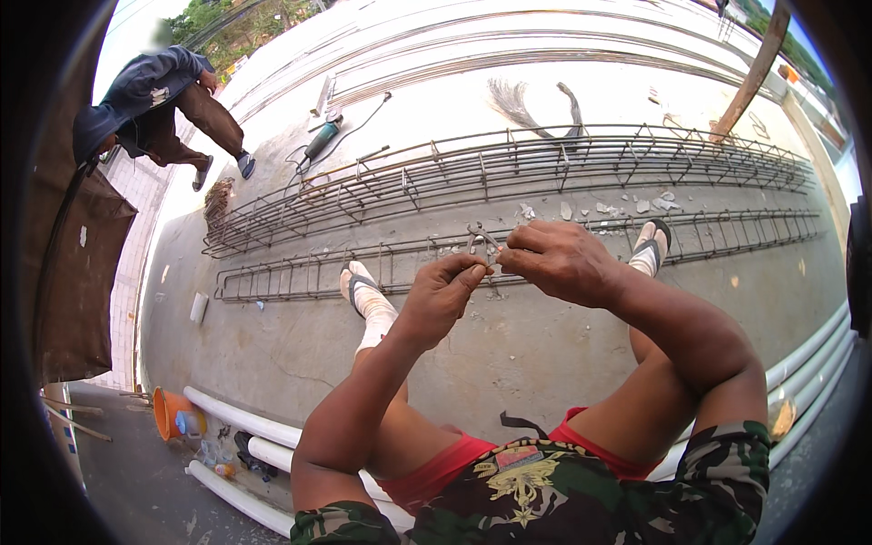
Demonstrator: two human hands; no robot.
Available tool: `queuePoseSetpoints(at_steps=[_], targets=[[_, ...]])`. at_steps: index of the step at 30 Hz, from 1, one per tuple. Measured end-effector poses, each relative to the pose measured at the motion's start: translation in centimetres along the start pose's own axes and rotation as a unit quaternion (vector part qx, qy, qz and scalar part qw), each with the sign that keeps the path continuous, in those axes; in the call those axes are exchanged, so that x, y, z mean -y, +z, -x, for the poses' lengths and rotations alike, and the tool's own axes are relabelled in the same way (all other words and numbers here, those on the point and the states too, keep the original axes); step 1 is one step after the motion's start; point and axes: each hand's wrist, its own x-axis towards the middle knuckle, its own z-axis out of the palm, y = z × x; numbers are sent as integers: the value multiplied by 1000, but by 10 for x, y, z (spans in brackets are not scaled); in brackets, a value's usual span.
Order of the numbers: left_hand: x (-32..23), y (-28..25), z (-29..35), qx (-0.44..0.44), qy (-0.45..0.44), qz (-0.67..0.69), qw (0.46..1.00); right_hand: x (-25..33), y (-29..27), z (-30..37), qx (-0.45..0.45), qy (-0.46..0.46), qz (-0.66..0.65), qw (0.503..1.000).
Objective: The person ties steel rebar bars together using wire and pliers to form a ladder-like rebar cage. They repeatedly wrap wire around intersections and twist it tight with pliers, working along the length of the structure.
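Note:
A small pair of metal pincers [478, 231] is held up in front of me, jaws pointing away, with its handles spread apart. My right hand [565, 262] is closed around one handle. My left hand [440, 298] pinches near the end of the other handle between thumb and forefinger; an orange bit shows at the fingertips, and the rest is hidden by the fingers. Behind the hands, a narrow rebar cage [400, 265] lies on the concrete between my sandalled feet. Beyond it rests a larger rebar cage [490, 168].
An angle grinder [322, 138] and wire bundles [516, 102] lie past the cages. A bent-over co-worker [154, 109] stands at far left. White pipes [241, 416] and an orange bucket [169, 413] sit nearby. Concrete rubble [643, 206] lies between the cages; a wooden post [749, 77] leans at right.

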Motion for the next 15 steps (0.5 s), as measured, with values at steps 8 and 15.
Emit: queuePoseSetpoints(at_steps=[8, 15], targets=[[5, 4, 1, 40, 66, -143, 987, 6, -23, -6, 168, 249, -332, 894], [5, 8, -4, 79, -55, -18, 995, 17, -29, -14, 196, 154, -32, 968]])
